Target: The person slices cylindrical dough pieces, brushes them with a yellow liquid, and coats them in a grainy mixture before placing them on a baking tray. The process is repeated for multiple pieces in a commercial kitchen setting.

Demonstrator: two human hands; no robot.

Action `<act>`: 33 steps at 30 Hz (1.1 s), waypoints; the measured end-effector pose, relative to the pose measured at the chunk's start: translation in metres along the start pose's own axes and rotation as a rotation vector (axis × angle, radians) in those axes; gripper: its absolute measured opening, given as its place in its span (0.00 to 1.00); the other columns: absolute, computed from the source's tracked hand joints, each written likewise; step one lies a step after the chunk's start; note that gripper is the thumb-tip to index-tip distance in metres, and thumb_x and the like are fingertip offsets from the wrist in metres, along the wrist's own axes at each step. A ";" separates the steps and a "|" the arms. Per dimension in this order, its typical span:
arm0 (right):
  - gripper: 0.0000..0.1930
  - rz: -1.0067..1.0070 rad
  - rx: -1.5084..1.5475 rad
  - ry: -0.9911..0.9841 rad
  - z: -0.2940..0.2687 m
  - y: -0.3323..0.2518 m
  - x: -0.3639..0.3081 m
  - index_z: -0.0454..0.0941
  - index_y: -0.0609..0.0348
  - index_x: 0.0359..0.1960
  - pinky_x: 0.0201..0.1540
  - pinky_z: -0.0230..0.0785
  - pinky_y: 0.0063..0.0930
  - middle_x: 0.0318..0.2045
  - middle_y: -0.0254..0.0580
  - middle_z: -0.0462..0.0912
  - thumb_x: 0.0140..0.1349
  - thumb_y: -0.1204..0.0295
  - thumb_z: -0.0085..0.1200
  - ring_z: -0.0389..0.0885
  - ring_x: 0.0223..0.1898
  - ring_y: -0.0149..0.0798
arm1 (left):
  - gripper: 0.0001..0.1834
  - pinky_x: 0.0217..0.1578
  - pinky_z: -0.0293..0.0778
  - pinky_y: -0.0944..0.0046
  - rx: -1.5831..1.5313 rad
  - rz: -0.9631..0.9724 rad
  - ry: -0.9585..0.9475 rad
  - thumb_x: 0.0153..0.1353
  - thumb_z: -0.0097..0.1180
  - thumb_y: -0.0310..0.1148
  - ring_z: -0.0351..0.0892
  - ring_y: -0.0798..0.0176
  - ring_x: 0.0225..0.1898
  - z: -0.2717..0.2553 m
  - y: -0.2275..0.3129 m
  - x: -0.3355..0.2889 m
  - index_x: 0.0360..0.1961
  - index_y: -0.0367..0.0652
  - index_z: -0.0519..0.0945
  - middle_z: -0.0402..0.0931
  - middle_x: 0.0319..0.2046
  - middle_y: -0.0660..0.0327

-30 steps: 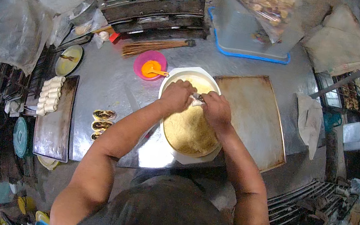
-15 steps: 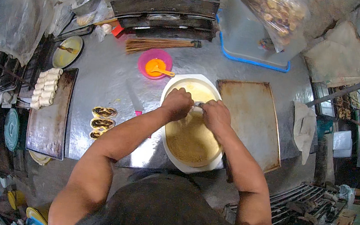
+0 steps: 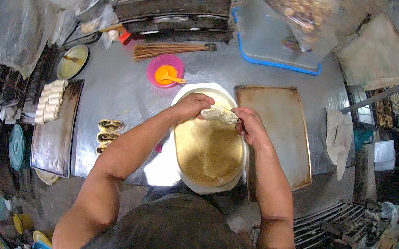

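Note:
Both my hands hold a pale, crumb-dusted dough roll (image 3: 219,114) above a white oval basin (image 3: 181,95). My left hand (image 3: 193,107) is closed on its left end, and my right hand (image 3: 251,126) pinches the right end. Yellowish crumbs (image 3: 210,152) cover the basin's bottom, with a paler streak through them. Left of the basin, several cut dough pieces with dark filling (image 3: 107,137) lie on the metal table (image 3: 113,74), partly behind my left forearm.
A bare baking tray (image 3: 274,131) lies right of the basin. On the far left, another tray (image 3: 52,148) carries pale dough rolls (image 3: 51,101). Beyond the basin stand a pink bowl (image 3: 151,70) with an orange spoon (image 3: 175,79), a stick brush (image 3: 169,52) and a blue-rimmed plastic box (image 3: 277,64).
The dough roll has come up into plain sight, stretched between my hands. My hands have moved slightly apart and their grip has turned. The view has shifted a little.

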State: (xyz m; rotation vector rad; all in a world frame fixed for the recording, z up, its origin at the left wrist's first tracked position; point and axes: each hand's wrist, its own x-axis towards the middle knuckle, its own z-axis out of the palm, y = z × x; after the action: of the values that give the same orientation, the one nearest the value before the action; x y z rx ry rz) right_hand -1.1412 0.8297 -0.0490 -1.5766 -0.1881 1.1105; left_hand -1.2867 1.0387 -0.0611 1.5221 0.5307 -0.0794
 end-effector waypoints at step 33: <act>0.13 -0.757 -0.574 0.164 0.021 0.040 0.011 0.81 0.60 0.50 0.38 0.75 0.30 0.30 0.37 0.82 0.67 0.68 0.58 0.79 0.30 0.33 | 0.17 0.50 0.79 0.53 0.762 0.241 0.887 0.58 0.63 0.35 0.85 0.46 0.47 -0.089 -0.041 -0.100 0.48 0.40 0.85 0.85 0.44 0.47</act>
State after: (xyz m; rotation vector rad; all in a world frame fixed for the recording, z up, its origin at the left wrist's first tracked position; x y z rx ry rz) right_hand -1.1676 0.8376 -0.0871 -1.8386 -0.9715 0.3329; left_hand -1.4151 1.0939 -0.0580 2.3445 1.0863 0.6825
